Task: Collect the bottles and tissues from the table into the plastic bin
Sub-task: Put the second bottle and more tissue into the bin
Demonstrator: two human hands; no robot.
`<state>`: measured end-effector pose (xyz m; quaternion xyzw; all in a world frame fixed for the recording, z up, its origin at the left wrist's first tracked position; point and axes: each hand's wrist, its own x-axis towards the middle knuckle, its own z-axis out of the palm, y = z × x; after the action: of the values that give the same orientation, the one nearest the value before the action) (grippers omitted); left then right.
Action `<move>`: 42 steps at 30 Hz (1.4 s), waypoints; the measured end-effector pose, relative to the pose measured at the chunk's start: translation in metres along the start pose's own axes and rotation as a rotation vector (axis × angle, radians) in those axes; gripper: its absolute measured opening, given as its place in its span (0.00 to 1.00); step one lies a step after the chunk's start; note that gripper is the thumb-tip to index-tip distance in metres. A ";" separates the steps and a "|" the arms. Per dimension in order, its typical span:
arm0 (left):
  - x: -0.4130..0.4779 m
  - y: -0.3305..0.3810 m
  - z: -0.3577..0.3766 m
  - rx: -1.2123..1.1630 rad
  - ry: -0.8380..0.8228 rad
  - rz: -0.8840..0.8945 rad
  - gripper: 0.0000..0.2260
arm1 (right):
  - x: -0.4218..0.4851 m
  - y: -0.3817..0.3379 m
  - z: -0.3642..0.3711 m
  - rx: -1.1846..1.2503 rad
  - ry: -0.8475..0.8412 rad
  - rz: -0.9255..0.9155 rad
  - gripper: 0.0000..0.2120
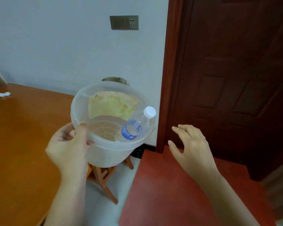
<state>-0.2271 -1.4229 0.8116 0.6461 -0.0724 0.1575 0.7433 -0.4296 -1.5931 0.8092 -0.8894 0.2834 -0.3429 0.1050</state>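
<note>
An orange-brown wooden table [20, 144] is seen to the left of the left hand, and a red tabletop [167, 193] lies beneath the right hand. A translucent plastic bin [109, 154] is held up in the air between the two surfaces, its near rim gripped by the left hand [69, 144] with the thumb hooked over the edge. A clear water bottle [137, 126] with a blue label and white cap is leaned inside the bin, on the side nearest the right hand. The right hand [189, 144] is held empty, fingers spread, just beside the bin. A crumpled white tissue [4, 94] is left on the wooden table, well beyond the left hand.
</note>
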 end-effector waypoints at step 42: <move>0.105 -0.054 0.268 0.295 0.859 0.095 0.10 | 0.404 0.120 0.247 0.473 -0.528 -0.661 0.18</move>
<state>-0.0849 -1.6777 0.8350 0.6172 0.2363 0.4537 0.5978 -0.0726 -1.9260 0.8022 -0.9402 -0.1365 -0.1755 0.2580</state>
